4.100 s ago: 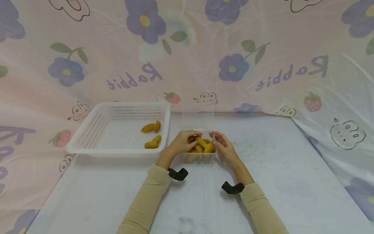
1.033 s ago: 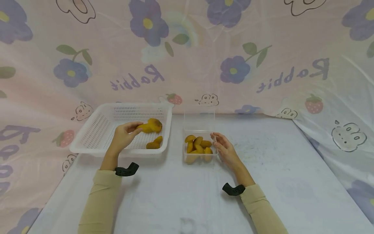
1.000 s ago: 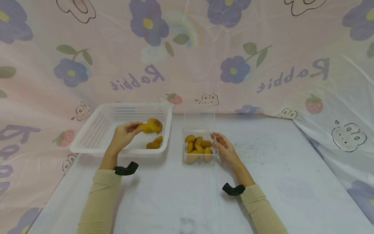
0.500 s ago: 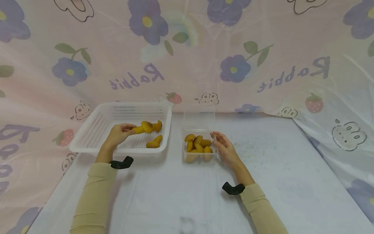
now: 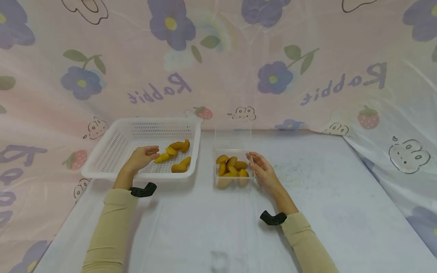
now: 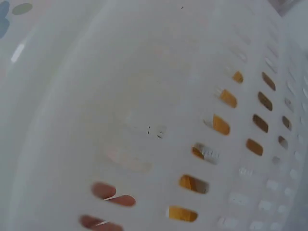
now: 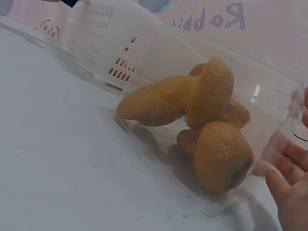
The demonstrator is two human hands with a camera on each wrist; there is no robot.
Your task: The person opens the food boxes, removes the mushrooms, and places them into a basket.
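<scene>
Mushrooms (image 7: 209, 96) yellow-brown, plump (one cap (image 7: 222, 156) darkly blotched); left hand (image 5: 141, 158) released, right hand (image 5: 265, 174) relaxed against clear box (image 5: 235, 178).

The box (image 7: 257, 90) is glossy clear plastic, the basket (image 5: 136, 175) (plastic too) smooth, the mushrooms (image 7: 209, 96) matt.

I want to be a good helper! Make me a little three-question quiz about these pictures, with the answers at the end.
1. True or false: the left hand reaches over the rim of the white basket.

2. Pick one. What lies in both the white basket and the clear box?
a) eggs
b) mushrooms
c) carrots

3. Fill the gap: in the head view, the right hand is at the clear box's ____ side.

Key: 1. True. 2. b. 3. right.
</scene>
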